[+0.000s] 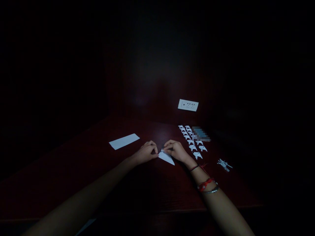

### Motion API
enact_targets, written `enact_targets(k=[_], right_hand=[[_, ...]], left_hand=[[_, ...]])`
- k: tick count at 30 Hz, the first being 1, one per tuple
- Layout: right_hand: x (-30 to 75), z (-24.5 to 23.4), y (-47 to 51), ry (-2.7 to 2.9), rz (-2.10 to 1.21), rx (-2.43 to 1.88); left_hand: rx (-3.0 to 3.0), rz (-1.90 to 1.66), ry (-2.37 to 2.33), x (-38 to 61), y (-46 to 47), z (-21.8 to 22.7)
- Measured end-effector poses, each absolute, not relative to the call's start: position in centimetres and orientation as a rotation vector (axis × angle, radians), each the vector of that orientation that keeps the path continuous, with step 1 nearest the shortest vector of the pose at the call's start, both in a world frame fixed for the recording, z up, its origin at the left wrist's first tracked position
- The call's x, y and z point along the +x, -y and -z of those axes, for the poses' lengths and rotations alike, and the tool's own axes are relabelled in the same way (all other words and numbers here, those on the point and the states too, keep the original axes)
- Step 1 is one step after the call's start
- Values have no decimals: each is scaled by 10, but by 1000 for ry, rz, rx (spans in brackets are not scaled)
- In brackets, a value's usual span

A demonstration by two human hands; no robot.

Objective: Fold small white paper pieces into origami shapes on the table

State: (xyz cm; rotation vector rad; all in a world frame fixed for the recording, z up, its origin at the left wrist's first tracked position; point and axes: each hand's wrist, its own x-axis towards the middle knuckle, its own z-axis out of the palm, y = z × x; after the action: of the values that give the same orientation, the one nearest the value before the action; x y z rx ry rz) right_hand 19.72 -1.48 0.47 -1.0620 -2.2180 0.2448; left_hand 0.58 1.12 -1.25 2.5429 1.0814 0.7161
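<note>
A small white paper piece, folded to a pointed shape, lies on the dark red table. My left hand pinches its left end with curled fingers. My right hand is closed on its upper edge from the right. The right wrist wears red cords and a metal bangle. The scene is very dark.
A flat white paper strip lies to the left of my hands. Two rows of several small folded paper pieces sit to the right, with another folded cluster further right. A white socket plate is on the wall behind.
</note>
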Motion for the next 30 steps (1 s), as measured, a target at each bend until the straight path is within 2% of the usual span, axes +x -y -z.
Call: enact_targets(k=[30], right_hand=[[189, 2, 18, 2538, 9, -898]], left_hand=[[2433, -489, -1059, 2, -16, 2]])
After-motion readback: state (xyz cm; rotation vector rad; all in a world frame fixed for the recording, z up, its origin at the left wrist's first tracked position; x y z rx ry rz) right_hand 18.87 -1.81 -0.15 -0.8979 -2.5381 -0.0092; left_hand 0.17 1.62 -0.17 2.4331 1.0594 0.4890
